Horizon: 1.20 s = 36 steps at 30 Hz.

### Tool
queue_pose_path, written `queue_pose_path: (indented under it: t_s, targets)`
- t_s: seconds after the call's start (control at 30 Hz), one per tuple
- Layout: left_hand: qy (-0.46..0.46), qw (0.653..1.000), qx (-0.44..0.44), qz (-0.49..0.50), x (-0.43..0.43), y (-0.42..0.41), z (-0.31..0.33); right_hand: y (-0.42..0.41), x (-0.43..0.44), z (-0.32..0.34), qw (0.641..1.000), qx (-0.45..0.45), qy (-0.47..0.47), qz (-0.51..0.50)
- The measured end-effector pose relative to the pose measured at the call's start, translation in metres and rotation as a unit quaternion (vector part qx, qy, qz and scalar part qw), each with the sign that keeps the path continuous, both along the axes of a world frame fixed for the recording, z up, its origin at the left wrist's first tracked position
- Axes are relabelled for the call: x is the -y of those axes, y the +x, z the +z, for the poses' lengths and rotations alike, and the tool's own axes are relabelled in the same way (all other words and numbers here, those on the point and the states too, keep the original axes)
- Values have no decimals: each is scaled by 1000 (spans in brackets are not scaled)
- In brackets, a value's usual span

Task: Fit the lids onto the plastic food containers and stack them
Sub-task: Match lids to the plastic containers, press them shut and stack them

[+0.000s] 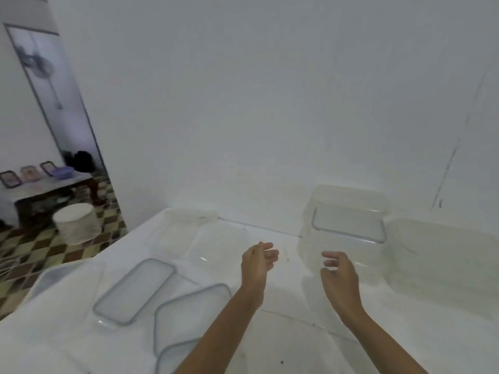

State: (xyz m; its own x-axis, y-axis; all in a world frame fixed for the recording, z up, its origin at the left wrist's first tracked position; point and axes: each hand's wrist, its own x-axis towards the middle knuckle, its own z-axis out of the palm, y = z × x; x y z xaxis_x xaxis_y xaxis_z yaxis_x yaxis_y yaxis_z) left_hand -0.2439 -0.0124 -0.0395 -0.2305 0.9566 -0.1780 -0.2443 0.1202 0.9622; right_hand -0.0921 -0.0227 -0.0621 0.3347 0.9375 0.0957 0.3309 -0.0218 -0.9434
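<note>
Several clear lids with grey seals lie on the white table at the left: a long lid, a wider lid and one partly under my left forearm. A clear container sits open just left of my left hand. A lidded clear container stack stands at the right. My right hand hovers just in front of it, fingers apart, holding nothing. My left hand is also empty with fingers loosely apart.
Another clear container stands at the far right against the white wall. A further lid lies at the table's left edge. Beyond that edge are a tiled floor, a white round tub and a low table.
</note>
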Motion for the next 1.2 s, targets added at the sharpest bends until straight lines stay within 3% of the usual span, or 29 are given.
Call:
queue_pose_path:
  t_s: [0.3,0.47,0.67,0.87,1.03,1.2]
  targets:
    - [-15,993,-49,109,80,-131,-6,-94,30,-21,966,-13,-95,239]
    - [-29,983,-39,175,95,-194,-12,-133,28,-26,943,-12,-143,301]
    - [-55,977,-45,202,76,-260,-15,-182,-8,-14,953,-31,-141,267]
    - [-67,973,-97,200,1,-314,-10,-235,-77,5,972,-82,-130,175]
    - [-80,971,-167,150,-66,-338,-23,-282,-130,5,977,-99,-130,137]
    - [-110,960,-247,75,-118,-342,-41,-321,-161,-5,972,-38,-165,162]
